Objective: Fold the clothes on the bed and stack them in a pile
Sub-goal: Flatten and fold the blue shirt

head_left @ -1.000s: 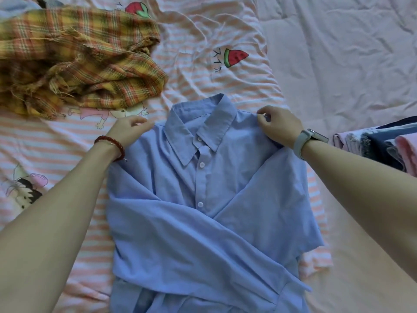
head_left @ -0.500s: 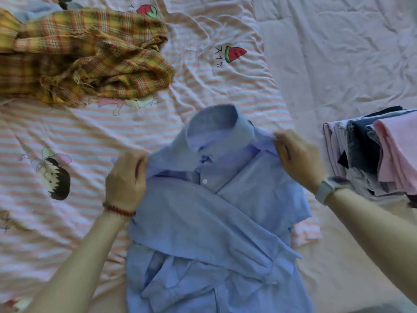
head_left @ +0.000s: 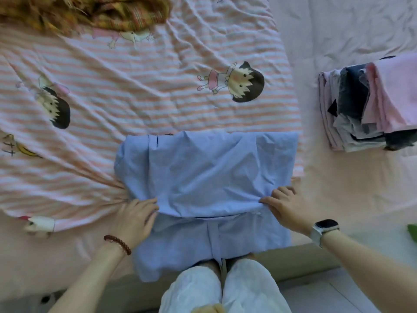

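A light blue shirt lies on the bed near its front edge, its upper half folded down over the lower half, collar hidden underneath. My left hand pinches the folded edge at its left corner. My right hand grips the same edge at its right corner. The shirt's hem hangs over the bed edge by my knees. A pile of folded clothes, pink, dark and grey, stands to the right on the bed.
A crumpled yellow plaid garment lies at the top left. A pink-striped cartoon blanket covers the left and middle of the bed, over a plain pink sheet. The floor shows at the bottom right.
Both hands have brought the collar end of the shirt toward me and down over its lower half. The view has tilted downward, so my knees and the bed edge now show.
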{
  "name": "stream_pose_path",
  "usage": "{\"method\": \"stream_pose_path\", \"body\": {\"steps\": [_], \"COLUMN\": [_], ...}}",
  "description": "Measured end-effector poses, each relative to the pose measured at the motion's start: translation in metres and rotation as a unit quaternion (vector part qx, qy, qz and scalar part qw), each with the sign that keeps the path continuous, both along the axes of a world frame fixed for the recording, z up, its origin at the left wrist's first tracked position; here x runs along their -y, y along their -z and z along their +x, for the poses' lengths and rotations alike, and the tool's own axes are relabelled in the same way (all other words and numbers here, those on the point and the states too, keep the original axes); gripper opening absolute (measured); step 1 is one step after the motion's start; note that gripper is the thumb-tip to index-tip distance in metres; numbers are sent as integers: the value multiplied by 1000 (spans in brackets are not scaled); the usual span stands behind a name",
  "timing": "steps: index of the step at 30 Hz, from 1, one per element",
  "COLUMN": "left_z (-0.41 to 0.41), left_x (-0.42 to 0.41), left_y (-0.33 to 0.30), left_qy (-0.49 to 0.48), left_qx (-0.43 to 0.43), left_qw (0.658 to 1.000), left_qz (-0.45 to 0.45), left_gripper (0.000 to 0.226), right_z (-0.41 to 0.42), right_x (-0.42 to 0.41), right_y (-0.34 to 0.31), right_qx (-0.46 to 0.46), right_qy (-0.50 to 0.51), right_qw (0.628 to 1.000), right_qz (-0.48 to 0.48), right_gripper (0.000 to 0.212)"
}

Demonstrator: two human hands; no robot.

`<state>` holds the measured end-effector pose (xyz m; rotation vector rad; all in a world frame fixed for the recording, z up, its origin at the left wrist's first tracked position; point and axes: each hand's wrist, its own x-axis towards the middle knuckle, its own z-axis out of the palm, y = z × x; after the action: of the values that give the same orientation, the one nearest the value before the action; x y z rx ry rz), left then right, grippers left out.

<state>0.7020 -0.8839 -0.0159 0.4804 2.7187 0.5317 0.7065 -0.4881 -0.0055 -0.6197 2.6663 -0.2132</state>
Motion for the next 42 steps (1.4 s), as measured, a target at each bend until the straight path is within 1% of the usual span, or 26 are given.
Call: {"method": "stream_pose_path", "body": {"steps": [1, 2, 4, 6, 8, 11, 12, 14, 16, 17, 18, 19, 21, 23, 25, 27, 28, 30, 31, 34, 36, 37, 39, 40, 41, 42], "left_z": [-6, -15, -43, -74, -102, -129, -132, -134, -132, -130, -128, -126, -123, -124, -128, -135, -140, -151, -156, -171, -180, -182, -179, -175, -172, -168], "left_x": [-3, -5, -6, -9, -9, -4, 0, 8, 20, 28, 37, 46, 58, 59, 49, 34, 27, 16, 13, 18, 26, 30, 33, 33, 33, 33], "left_y": [-1, -2, -4, -3, 2, 18, 23, 29, 27, 24, 22, 20, 17, 17, 15, 13, 13, 17, 20, 24, 19, 16, 11, 9, 7, 4], "left_qy": [-18, -37, -84, -141, -195, -229, -228, -257, -350, -395, -429, -446, -436, -400, -367, -277, -218, -122, -93, -86, -100, -100, -83, -78, -78, -83], "left_qx": [-10, -35, -95, -109, -53, 52, 61, 48, 50, 47, 37, 27, 43, 60, 26, -30, -35, 10, 46, 134, 192, 228, 267, 261, 243, 217], "left_qw": [1000, 999, 992, 982, 976, 967, 968, 965, 932, 911, 895, 888, 896, 915, 929, 959, 973, 987, 986, 968, 960, 956, 954, 958, 965, 972], "left_qz": [2, 1, -18, -57, -75, -96, -89, -20, 77, 103, 115, 112, 73, 11, -39, -61, -69, -106, -134, -194, -176, -156, -112, -88, -62, -40], "left_gripper": [37, 35, 35, 40, 45, 39, 34, 26, 21, 20, 18, 15, 18, 29, 36, 39, 43, 49, 52, 64, 64, 56, 26, 16, 12, 14], "right_z": [-1, -6, -25, -51, -77, -104, -111, -121, -127, -128, -129, -130, -128, -129, -132, -136, -138, -140, -140, -139, -138, -137, -135, -133, -132, -132], "right_x": [0, 2, 7, 12, 15, 19, 18, 13, 5, 0, -6, -11, -20, -25, -27, -26, -26, -25, -25, -27, -29, -31, -35, -36, -38, -38], "right_y": [3, 2, 2, 2, 6, 19, 23, 32, 36, 36, 34, 32, 29, 29, 28, 26, 26, 26, 27, 29, 30, 30, 28, 26, 23, 20], "right_qx": [17, 14, -37, -106, -138, -85, -56, -11, -5, -8, -15, -26, -36, -23, -4, 9, 16, 32, 41, 61, 71, 75, 79, 76, 67, 55], "right_qy": [18, 44, 106, 160, 199, 228, 242, 267, 273, 280, 295, 311, 321, 297, 288, 296, 299, 294, 288, 286, 286, 280, 268, 266, 263, 260], "right_qw": [1000, 999, 994, 981, 970, 968, 966, 959, 954, 951, 947, 942, 940, 947, 950, 948, 947, 948, 949, 948, 948, 950, 955, 957, 958, 960], "right_qz": [4, 8, 3, 12, 30, 58, 65, 92, 123, 130, 128, 119, 111, 118, 125, 119, 116, 115, 118, 128, 121, 117, 101, 93, 87, 83], "right_gripper": [25, 25, 27, 34, 35, 42, 40, 35, 28, 26, 25, 23, 19, 24, 29, 33, 33, 33, 33, 30, 26, 24, 20, 18, 17, 17]}}
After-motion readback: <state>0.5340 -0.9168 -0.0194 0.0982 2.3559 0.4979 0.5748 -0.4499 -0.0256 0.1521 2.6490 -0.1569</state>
